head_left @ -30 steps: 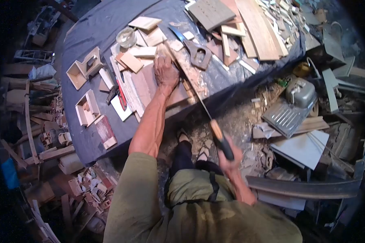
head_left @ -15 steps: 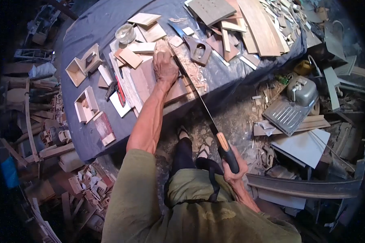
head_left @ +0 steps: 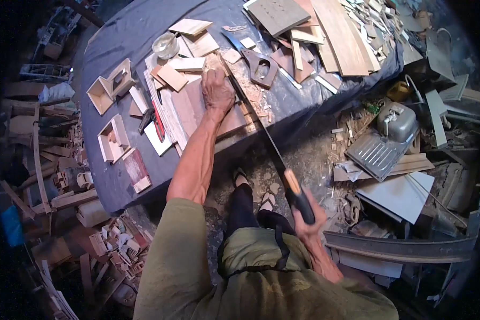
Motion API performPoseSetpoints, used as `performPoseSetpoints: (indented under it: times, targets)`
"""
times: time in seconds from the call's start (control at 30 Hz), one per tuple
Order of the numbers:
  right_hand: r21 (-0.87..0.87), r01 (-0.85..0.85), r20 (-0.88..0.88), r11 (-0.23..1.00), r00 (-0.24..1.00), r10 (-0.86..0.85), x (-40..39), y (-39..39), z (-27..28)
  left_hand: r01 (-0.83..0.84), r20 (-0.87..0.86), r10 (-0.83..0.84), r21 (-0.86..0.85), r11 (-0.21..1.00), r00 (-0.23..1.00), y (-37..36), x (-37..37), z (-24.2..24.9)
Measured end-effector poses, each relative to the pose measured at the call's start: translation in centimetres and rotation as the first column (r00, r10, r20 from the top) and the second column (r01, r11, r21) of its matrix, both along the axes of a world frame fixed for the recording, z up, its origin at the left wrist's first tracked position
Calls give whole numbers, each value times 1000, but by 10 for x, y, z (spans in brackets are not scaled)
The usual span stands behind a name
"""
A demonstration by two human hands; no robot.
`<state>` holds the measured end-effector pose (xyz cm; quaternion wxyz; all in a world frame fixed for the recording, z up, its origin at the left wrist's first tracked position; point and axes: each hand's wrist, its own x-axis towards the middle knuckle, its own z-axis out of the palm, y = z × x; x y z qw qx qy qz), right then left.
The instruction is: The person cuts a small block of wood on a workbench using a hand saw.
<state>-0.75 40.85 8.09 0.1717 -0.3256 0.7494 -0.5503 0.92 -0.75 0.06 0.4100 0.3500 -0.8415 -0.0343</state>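
Note:
My right hand (head_left: 309,217) is wrapped round the black and light-wood handle of a handsaw (head_left: 269,140). The long blade slants up and left from the hand across the table's front edge, passing close beside my left hand (head_left: 217,92). With its fingers curled, the left hand presses down on a brown wooden board (head_left: 189,108) at the edge of the cloth-covered table. Its fingertips are partly hidden. Sawdust (head_left: 256,96) and small offcuts lie along the right of the blade. A second handsaw with a dark wooden handle (head_left: 260,68) rests farther back.
On the dark cloth (head_left: 160,16) stand small open wooden boxes (head_left: 112,140), a glass jar (head_left: 166,46) and red-handled pliers (head_left: 158,120). Boards (head_left: 342,34) and scraps are piled at the back right. A metal sink (head_left: 381,152) and timber clutter the floor at right.
The saw and my right hand have shifted slightly, and that hand is a little blurred. My left hand stays in place on the board.

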Motion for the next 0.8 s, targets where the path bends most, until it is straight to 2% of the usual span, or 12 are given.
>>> performPoseSetpoints:
  times: [0.07,0.17,0.2,0.23,0.33,0.47,0.5,0.57,0.63,0.67,0.77,0.8]
  targets:
    - [-27,-18,-8,999,1000,17,-8,-25,5,-4,10,4,12,1000,1000,0,-1,0]
    - [103,-75,143,992,988,60,-11,-40,30,-12,63,9,52,999,998,1,1,-1]
    - [66,-50,128,997,991,41,-7,-27,20,-21,67,17,54,998,998,2,-1,1]
    - [92,-55,23,994,998,53,-4,-4,7,-35,71,31,60,998,997,3,0,1]
    - [58,-51,33,997,998,49,4,20,14,-13,19,12,75,997,1000,6,0,4]
    - [16,-50,89,999,995,48,-11,-47,37,-2,13,2,64,998,1000,0,0,2]
    - [45,-61,153,997,987,54,-14,-57,43,-7,8,6,58,998,1000,-1,0,2]
    - [45,-66,121,997,991,60,-12,-49,39,-19,3,19,71,997,1000,4,-3,-1]
    - [29,-70,-73,997,995,72,-3,-18,41,-53,0,53,79,995,999,5,-3,2]
    - [58,-70,-32,996,997,72,2,5,40,-50,18,49,69,996,999,4,-1,1]
    - [76,-73,-20,994,997,74,1,1,61,4,21,-6,105,994,1000,7,1,6]
    - [80,-71,75,994,995,65,-2,-16,55,4,19,-6,110,994,1000,7,-2,6]
